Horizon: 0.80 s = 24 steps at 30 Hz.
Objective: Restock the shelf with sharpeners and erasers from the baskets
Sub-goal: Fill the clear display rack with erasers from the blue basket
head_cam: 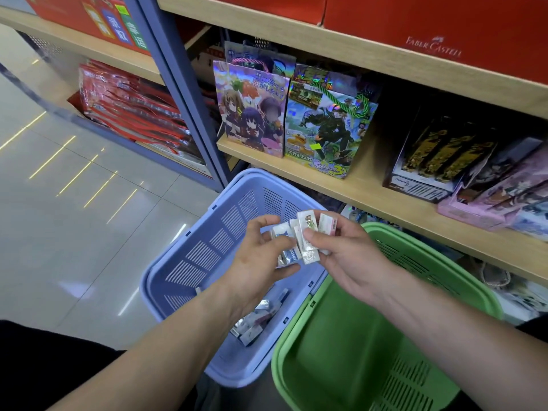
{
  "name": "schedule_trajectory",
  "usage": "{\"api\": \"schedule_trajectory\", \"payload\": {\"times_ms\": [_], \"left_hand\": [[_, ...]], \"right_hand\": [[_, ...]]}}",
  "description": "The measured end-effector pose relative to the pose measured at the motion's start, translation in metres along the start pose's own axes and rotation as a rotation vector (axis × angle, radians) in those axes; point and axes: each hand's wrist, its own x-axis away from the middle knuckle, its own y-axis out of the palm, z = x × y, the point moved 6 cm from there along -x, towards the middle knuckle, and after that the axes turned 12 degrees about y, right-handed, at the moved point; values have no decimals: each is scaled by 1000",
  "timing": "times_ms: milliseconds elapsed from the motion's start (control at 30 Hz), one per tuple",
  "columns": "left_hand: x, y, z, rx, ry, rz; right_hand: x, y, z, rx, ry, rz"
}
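Note:
Both hands hold a bunch of wrapped white erasers (307, 232) above the blue basket (189, 256). My left hand (261, 259) grips the left ones from below, fingers curled round them. My right hand (350, 253) pinches the right ones between thumb and fingers. More wrapped erasers (258, 318) lie on the blue basket's floor, partly hidden by my left forearm. The green basket (430, 262) stands to the right, touching the blue one; what shows of its inside holds nothing. A wooden shelf (370, 191) runs behind the baskets.
Anime gift bags (252, 108) and boxed sets (444, 161) stand on the wooden shelf. Red boxes (430, 28) fill the shelf above. A blue metal upright (189, 114) divides the racks, with red packets (133, 111) to its left. Tiled floor (74, 218) lies on the left.

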Motion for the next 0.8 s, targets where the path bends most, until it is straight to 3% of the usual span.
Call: {"api": "schedule_trajectory", "payload": {"times_ms": [133, 267, 433, 667, 800], "left_hand": [[1, 5, -1, -32, 27, -70], [-1, 3, -4, -20, 0, -38], [-1, 4, -3, 40, -26, -36], [-7, -12, 3, 107, -39, 121], [-9, -15, 16, 151, -8, 126]], "right_hand": [[-2, -2, 3, 41, 11, 34], [-5, 0, 5, 8, 48, 9], [-2, 5, 4, 137, 10, 12], [-2, 3, 2, 65, 65, -8], [5, -1, -3, 117, 73, -16]]}}
